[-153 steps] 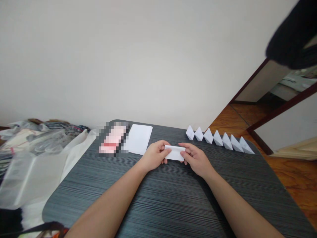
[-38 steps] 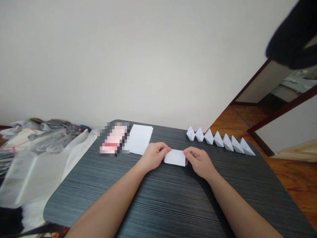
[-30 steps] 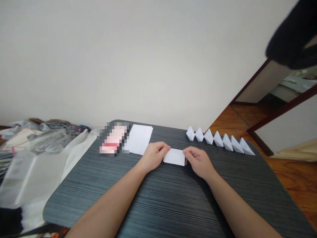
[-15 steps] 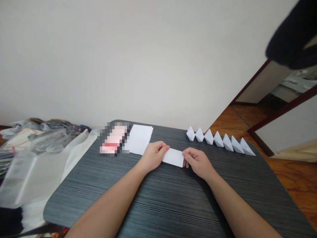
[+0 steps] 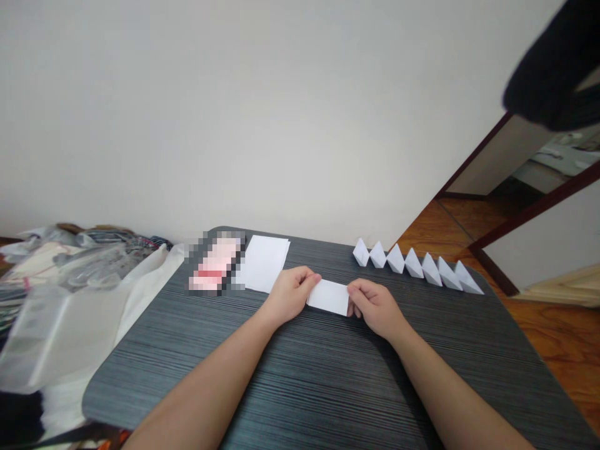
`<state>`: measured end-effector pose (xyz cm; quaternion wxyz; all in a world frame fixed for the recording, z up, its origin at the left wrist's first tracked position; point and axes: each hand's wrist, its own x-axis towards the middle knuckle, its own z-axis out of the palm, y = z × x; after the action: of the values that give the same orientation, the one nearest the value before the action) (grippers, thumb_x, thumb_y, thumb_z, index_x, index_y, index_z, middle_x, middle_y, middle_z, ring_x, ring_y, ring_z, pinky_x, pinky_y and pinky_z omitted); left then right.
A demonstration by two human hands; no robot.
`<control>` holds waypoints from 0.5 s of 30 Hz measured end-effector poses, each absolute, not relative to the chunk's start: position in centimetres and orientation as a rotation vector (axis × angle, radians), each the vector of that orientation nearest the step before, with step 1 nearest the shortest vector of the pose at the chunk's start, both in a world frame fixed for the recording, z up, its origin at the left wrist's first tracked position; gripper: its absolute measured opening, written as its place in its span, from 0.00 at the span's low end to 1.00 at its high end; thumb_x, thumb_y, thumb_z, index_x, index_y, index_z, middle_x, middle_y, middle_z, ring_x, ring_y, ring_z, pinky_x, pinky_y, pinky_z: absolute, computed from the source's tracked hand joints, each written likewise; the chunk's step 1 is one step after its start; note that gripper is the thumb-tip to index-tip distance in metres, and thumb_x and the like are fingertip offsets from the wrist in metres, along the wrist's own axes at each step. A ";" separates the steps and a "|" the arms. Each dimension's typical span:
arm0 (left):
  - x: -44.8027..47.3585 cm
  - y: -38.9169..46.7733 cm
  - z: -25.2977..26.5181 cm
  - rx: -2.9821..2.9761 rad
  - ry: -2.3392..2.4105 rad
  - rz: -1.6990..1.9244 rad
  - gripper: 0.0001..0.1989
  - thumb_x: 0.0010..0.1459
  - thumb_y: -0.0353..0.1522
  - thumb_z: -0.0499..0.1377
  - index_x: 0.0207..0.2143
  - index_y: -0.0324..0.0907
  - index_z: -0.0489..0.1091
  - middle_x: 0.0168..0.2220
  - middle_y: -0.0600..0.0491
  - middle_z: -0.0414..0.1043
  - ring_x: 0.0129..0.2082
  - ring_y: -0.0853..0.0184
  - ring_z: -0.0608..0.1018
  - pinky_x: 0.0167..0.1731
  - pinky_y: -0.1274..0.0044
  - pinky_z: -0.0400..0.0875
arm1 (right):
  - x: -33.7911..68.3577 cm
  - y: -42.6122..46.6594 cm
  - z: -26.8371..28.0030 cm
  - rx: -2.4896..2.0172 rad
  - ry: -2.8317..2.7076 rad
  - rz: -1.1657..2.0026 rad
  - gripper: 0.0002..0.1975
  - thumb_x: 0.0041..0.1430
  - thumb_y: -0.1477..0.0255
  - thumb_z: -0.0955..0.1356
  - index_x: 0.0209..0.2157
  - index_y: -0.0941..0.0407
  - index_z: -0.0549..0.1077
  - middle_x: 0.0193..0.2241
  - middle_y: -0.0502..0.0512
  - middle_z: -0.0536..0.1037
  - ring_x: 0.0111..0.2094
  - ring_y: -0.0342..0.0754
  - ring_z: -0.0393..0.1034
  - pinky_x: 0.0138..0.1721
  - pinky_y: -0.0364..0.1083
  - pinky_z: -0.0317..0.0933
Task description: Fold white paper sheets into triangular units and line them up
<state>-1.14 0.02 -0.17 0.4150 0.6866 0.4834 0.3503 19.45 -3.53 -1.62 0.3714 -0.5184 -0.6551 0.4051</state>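
Note:
A small folded sheet of white paper (image 5: 329,296) is stretched between my two hands, just over the dark table. My left hand (image 5: 293,294) pinches its left end, thumb on top. At its right end, my right hand (image 5: 374,305) grips the edge between thumb and fingers. Beyond my left hand lies a stack of white paper sheets (image 5: 265,259). Several folded white paper boats (image 5: 395,259) stand in a slanting row at the far right of the table.
The dark wood-grained table (image 5: 300,381) meets a pale wall at the back. A blurred-out pink, phone-like object (image 5: 216,261) lies at the far left. Plastic bags and cloth (image 5: 70,325) are heaped beside the table's left edge. A doorway and wooden floor (image 5: 557,337) show on the right.
My right hand has shifted very slightly to the right on the folded paper's end. My left hand and everything else stay where they were.

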 end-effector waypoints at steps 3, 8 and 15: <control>-1.0 -0.1 -0.2 1.594 1.107 0.885 0.15 0.56 0.40 0.52 0.25 0.38 0.66 0.21 0.57 0.63 0.22 0.73 0.64 0.21 0.82 0.57 | 19.4 -3.6 -1.4 -1.344 -1.686 0.991 0.15 0.62 0.66 0.60 0.25 0.57 0.70 0.16 0.49 0.72 0.17 0.41 0.63 0.22 0.41 0.56; -0.8 -0.3 -0.1 1.476 0.953 0.811 0.14 0.56 0.39 0.54 0.32 0.37 0.71 0.24 0.54 0.68 0.23 0.74 0.66 0.21 0.82 0.58 | 19.3 -3.7 -1.2 -1.307 -1.693 1.018 0.16 0.62 0.66 0.59 0.25 0.57 0.70 0.17 0.49 0.72 0.17 0.41 0.62 0.22 0.41 0.56; -1.0 0.0 -0.4 1.388 0.965 0.816 0.15 0.56 0.40 0.53 0.31 0.37 0.69 0.21 0.56 0.66 0.19 0.74 0.67 0.18 0.82 0.61 | 19.2 -3.6 -2.0 -1.141 -1.600 1.224 0.12 0.62 0.66 0.60 0.41 0.57 0.69 0.21 0.50 0.72 0.19 0.41 0.62 0.21 0.41 0.56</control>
<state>-0.99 -0.05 -0.45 0.5908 0.5966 0.4147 0.3508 19.15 -3.64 -1.98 0.4016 -0.4514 -0.6329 0.4841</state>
